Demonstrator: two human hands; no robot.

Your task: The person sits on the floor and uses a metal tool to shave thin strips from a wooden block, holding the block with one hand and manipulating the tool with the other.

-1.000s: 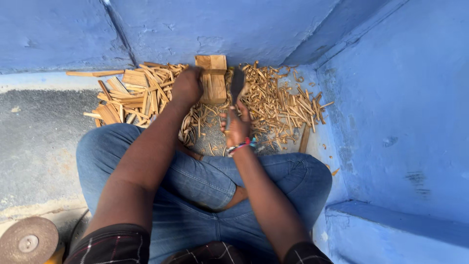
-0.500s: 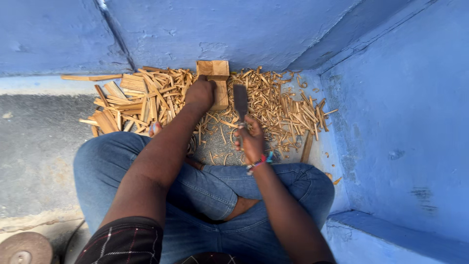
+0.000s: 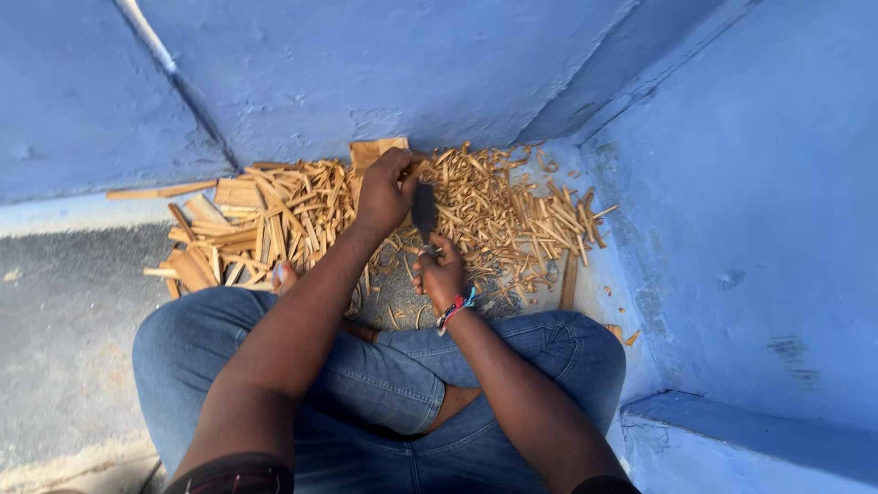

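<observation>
Since a second ago the left hand [image 3: 384,187] has slid up the wood block [image 3: 375,151], its grip clamped on the top by the blue wall [image 3: 439,73], while the right hand [image 3: 442,273], closed on the dark blade [image 3: 423,209], has drawn nearer the knees. Splinter piles [image 3: 512,215] crowd both sides, leaving only the bare floor [image 3: 398,297] before the crossed legs free

Upright tan wood block [image 3: 370,153] stands against the wall, dark blade [image 3: 423,209] beside it.

Blue denim jeans [image 3: 384,384] cover both legs. Dark sleeves (faintly checked) end at the upper arms. A braided red, blue and white wristband [image 3: 455,309] circles the right wrist.
</observation>
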